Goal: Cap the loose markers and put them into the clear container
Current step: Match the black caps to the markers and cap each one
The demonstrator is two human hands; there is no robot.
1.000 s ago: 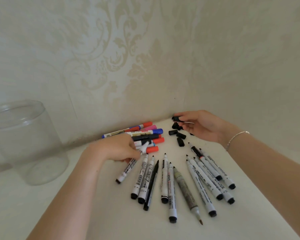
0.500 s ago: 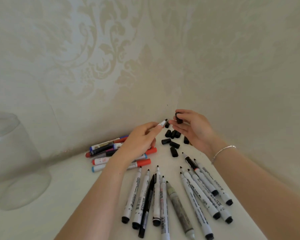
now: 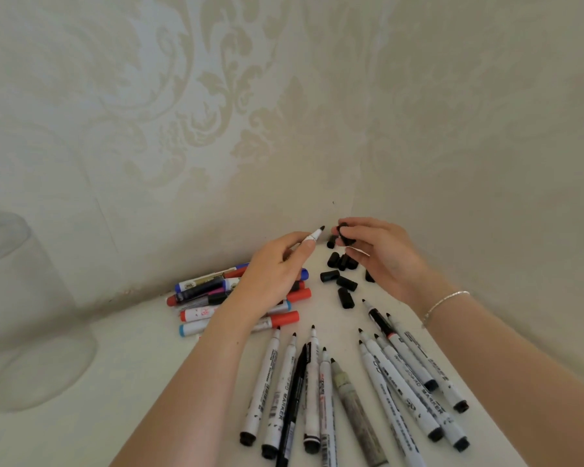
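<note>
Left hand (image 3: 270, 274) grips a bare marker (image 3: 312, 237), right hand (image 3: 378, 254) pinches a cap (image 3: 343, 229); jar (image 3: 31, 315) looks empty, nearly everything remains.

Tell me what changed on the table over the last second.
The left hand picked an uncapped marker out of the coloured pile and raised it, tip toward the right hand. The right hand lifted a black cap from the loose caps to meet it. The uncapped markers and clear container stayed put.
</note>
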